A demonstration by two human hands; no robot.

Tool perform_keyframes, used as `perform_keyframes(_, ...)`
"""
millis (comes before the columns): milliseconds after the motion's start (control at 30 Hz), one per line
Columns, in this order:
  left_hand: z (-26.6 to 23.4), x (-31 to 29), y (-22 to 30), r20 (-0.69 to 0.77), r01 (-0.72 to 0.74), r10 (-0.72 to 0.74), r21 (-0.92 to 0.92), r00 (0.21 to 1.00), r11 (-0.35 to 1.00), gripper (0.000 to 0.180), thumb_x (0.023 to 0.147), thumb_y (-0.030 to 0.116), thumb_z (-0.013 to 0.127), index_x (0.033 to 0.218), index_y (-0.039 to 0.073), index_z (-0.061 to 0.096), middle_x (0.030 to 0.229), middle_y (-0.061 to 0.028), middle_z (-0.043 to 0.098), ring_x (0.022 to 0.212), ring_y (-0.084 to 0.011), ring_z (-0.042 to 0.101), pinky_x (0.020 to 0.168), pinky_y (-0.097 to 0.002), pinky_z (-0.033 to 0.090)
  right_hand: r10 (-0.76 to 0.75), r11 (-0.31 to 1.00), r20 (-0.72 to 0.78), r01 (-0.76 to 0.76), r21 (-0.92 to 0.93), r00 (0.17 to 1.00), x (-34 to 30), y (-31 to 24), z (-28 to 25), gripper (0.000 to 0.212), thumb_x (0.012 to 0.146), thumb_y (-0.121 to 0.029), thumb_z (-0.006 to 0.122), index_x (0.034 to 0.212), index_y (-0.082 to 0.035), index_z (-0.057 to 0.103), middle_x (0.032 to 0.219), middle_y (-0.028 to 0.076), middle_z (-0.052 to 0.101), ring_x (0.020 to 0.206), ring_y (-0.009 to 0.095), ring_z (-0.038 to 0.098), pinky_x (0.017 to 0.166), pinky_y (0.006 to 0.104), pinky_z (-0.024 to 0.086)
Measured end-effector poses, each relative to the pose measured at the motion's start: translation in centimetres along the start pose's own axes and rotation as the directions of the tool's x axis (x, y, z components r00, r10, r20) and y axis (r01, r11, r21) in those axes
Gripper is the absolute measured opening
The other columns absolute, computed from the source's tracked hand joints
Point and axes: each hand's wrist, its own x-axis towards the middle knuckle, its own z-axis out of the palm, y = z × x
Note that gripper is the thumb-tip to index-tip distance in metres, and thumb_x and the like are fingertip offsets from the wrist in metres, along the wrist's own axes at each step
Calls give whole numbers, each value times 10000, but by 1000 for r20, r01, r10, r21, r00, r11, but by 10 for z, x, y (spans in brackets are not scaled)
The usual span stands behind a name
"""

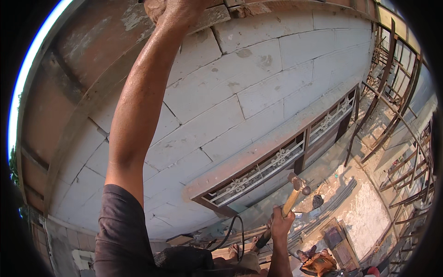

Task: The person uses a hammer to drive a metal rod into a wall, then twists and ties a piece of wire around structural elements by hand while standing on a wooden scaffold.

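My left arm stretches up past the block wall [249, 78] to the wooden formwork boards [115, 60] along its top. At the upper edge of the picture, my left hand [171, 10] is partly cut off beside a board. Its fingers look curled, and what they hold is hidden. Lower down, my right hand [280, 223] is wrapped round the handle of a hammer [291, 202]. The hammer's rusty metal head points up and away from the wall's lower window, and its handle is pale wood.
A window frame with white grilles [277, 159] sits in the wall. Far below, rods [330, 203], boards [339, 244] and an orange-brown bag [319, 264] lie on the ground. Wooden scaffold poles [392, 97] stand at right. My feet [234, 250] rest on planks high up.
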Motion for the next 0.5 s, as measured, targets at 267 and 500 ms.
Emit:
perform_keyframes(267,-27,-25,-81,-172,-277,278,28,945,960,531,1051,385,612,586,154,499,552,100,419,523,-42,323,502,-281,239,70,998,-65,-70,6,995,-13,17,-5,300,938,-101,644,691,-70,476,533,-17,437,386,87,426,359,293,351)
perform_keyframes(500,0,-64,-87,-88,-425,419,-75,904,902,550,1053,213,620,558,70,427,520,77,408,488,-42,317,414,-287,242,83,996,-13,-84,-43,996,-16,23,12,289,946,-112,650,719,-78,476,522,-19,429,368,92,419,345,304,351)
